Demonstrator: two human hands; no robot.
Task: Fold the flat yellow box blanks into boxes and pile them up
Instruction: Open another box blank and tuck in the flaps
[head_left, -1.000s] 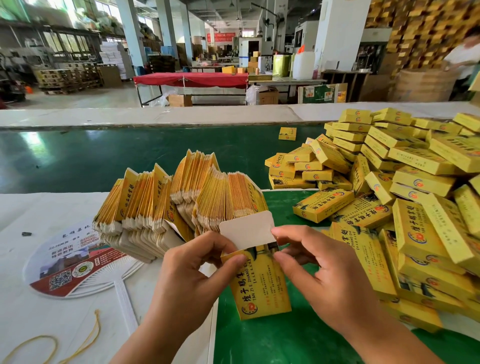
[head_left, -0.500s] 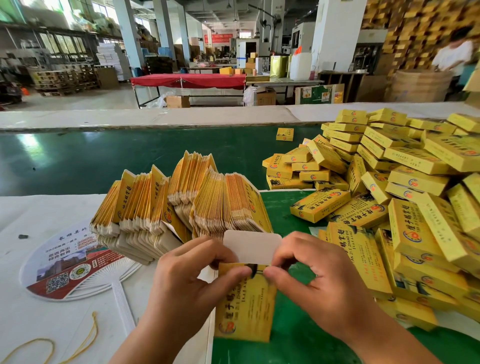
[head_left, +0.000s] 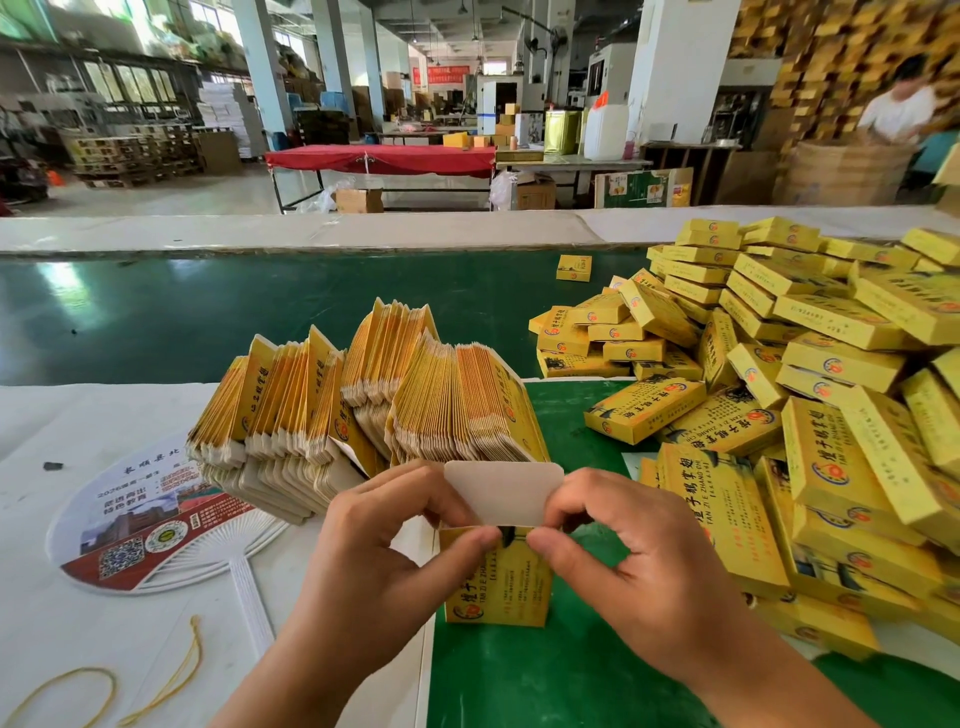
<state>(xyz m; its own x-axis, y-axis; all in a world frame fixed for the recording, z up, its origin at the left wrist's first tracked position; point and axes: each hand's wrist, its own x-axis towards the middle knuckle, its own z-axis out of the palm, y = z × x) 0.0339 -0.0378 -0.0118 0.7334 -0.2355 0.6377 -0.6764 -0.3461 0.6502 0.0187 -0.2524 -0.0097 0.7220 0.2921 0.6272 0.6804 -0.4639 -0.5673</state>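
I hold one yellow box upright in front of me, its white top flap standing open. My left hand pinches its upper left corner with thumb and curled fingers. My right hand pinches the upper right corner the same way. Behind my hands stands a fanned stack of flat yellow blanks on the white table. To the right lies a big pile of folded yellow boxes.
A printed paper hand fan lies at the left on the white sheet, with yellow rubber bands near the front edge. A green belt runs across behind the blanks, one stray box on it. A person stands far back right.
The box has come upright and squared up between my hands. Both hands have closed in on its top corners, and the white flap stands higher.
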